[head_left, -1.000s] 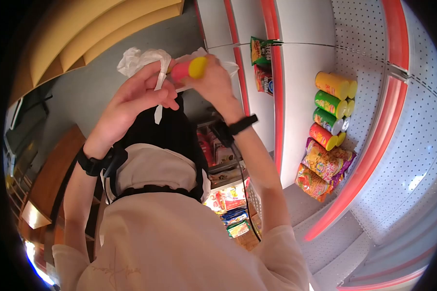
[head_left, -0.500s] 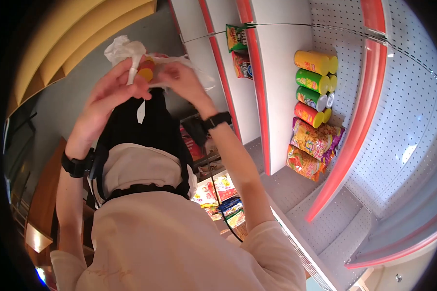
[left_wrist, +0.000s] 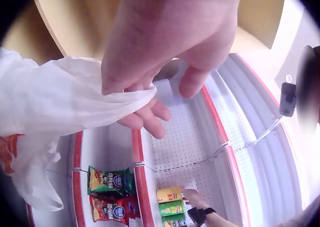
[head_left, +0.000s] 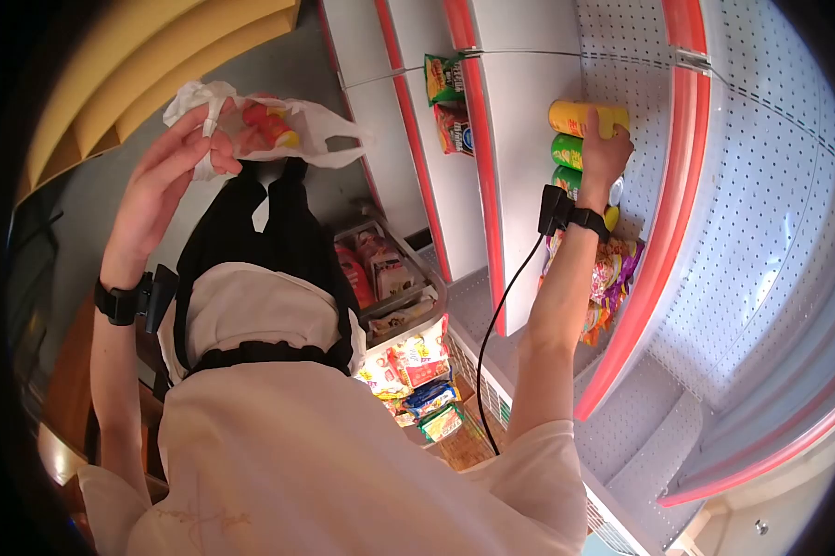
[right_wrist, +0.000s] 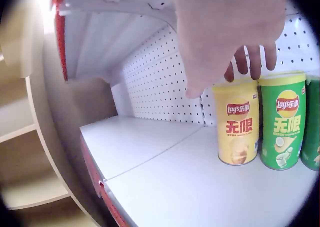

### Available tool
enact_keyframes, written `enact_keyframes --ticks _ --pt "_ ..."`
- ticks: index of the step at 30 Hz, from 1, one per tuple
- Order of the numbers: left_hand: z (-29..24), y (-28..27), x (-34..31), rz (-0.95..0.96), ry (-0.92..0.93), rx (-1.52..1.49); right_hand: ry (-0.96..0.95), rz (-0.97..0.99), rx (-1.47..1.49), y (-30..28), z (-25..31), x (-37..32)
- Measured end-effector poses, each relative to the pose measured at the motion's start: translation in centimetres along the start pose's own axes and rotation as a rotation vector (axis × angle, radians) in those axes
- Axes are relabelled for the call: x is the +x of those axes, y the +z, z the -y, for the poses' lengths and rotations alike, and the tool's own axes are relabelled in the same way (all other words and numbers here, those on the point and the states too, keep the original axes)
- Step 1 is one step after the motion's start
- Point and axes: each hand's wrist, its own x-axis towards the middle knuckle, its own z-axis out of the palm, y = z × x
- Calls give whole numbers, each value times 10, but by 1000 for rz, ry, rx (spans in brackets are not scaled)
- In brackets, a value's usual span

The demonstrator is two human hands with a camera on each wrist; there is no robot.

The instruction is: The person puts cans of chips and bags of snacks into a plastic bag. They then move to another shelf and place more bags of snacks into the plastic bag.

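Left hand [head_left: 163, 171]: raised high, well apart from the shelving. Fingers [left_wrist: 152, 118] curled together, clamped on the gathered top of a white plastic bag [head_left: 320, 134]. Thin film bunched between thumb and fingertips, the rest hanging off to one side. Inside the bag, a red-and-yellow packet [head_left: 269, 125] showing through the film; print unreadable.

Right hand [head_left: 606, 148]: stretched out to the white pegboard shelf [right_wrist: 165, 172], at the lid end of a yellow crisp can [right_wrist: 236, 122]. Fingers spread apart and fairly straight, tips over the can's top rim, thumb off to the side and clear of it. Touching the lid or just short of it — hard to tell from the wrist view. Nothing gripped.

Yellow crisp can upright on the shelf, first in its row, backed against the pegboard. Just beside it a green crisp can [right_wrist: 281, 119], also upright.

Elsewhere: green snack bag [head_left: 443, 79] next to a red snack bag [head_left: 453, 127] in the neighbouring bay; crinkled crisp packets [head_left: 612, 269] further along the cans' row; grey basket [head_left: 436, 287] of mixed snack packs near the person's body.
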Motion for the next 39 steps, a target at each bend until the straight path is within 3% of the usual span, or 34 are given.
enact_keyframes --ticks 10,15,19,22,24,28,32,36,39 --pt "-5 -9 -18 -51 -16 45 90 24 -212 20 -8 10" --pt "-4 -12 -20 -77 -18 36 139 141 -186 21 -19 24" --pt "-11 -13 -22 -89 -36 41 158 82 -249 22 -14 23" --pt "-10 -16 -21 -96 -38 39 60 19 -147 5 -2 17" --pt "-8 -17 -21 -104 -37 40 -17 -122 -46 -15 25 -2" --pt "-8 -8 -14 -46 -55 40 -153 -92 40 -49 60 -35" --pt "-7 7 0 20 -102 52 -196 325 553 -46 117 -100" --pt "-12 38 11 3 -102 1 -132 771 608 7 164 -166" --pt "-18 58 18 57 -125 -49 -173 877 635 62 187 -205"
